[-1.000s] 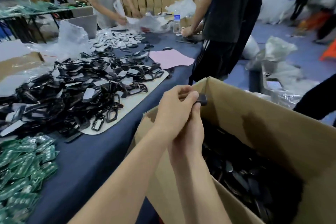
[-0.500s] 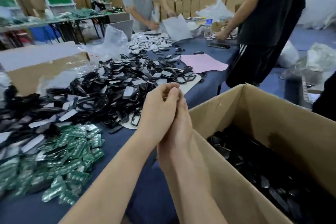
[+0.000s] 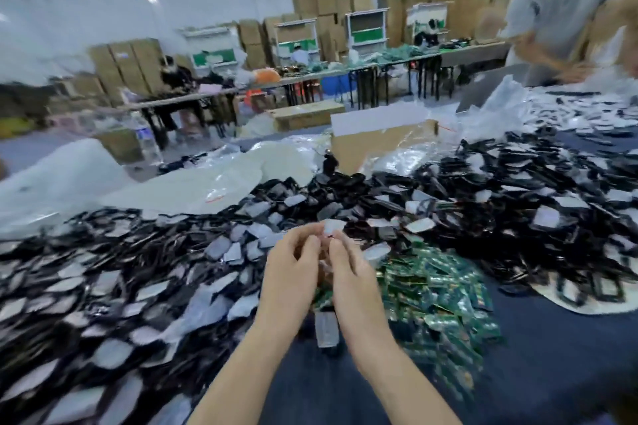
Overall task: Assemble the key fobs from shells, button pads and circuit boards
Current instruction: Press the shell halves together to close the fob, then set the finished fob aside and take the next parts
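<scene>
Black shells [image 3: 62,262] mixed with pale pads [image 3: 217,247] are heaped across the left of the blue table [image 3: 559,362]. The left hand [image 3: 290,274] and right hand [image 3: 355,278] are held close together above the heap, fingers loosely curled, tips nearly meeting. Whether anything is pinched cannot be told through the blur. Green boards [image 3: 438,290] are piled just right of the right hand, with further shells beyond.

Heaped black shells [image 3: 511,214] mixed with pale pads [image 3: 221,248], green circuit boards [image 3: 438,290] just beside
</scene>
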`<move>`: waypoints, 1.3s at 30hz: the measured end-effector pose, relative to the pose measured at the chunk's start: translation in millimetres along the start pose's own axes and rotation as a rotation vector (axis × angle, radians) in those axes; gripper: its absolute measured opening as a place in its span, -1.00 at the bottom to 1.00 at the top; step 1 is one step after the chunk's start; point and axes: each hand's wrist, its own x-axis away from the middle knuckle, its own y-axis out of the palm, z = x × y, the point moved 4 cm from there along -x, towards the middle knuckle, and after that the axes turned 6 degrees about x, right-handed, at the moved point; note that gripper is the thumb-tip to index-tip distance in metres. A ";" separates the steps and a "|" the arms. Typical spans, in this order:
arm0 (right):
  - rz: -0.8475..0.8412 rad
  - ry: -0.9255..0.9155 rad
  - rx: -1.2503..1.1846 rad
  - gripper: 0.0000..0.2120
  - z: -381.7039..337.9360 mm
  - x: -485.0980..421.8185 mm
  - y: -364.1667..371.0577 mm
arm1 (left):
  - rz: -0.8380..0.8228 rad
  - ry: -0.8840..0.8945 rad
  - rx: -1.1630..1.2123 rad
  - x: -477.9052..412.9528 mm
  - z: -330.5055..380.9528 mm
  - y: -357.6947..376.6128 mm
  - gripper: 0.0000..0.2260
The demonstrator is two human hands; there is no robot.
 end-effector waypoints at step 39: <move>-0.370 -0.334 0.503 -0.63 -118.3 -27.5 206.5 | 0.091 -0.247 -0.957 -130.9 -65.2 -313.8 -0.78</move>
